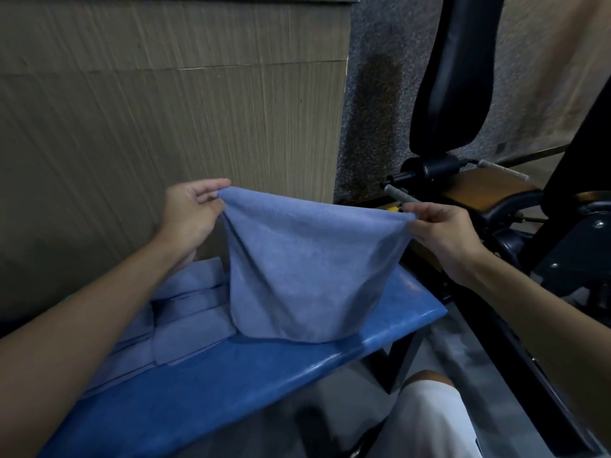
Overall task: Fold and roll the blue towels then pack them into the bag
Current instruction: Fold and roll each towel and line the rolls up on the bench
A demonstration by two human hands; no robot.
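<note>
Our left grip [190, 213] and right grip [443, 239] each pinch a top corner of the blue towel [307, 269], stretched nine to three between them; it hangs toward six, down to the tabletop [231, 391], folded towels [188, 312] at eight.

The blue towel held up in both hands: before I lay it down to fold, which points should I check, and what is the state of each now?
1. Left hand pinches one top corner of the held towel: ok.
2. Right hand pinches the other top corner: ok.
3. Cloth hangs smooth: not ok, deep creases run down from both corners.
4. Bare bench surface in front of the towel for laying it down: ok.
5. Held towel apart from the stacked towels on its left: cannot tell, their edges meet in this view.
</note>
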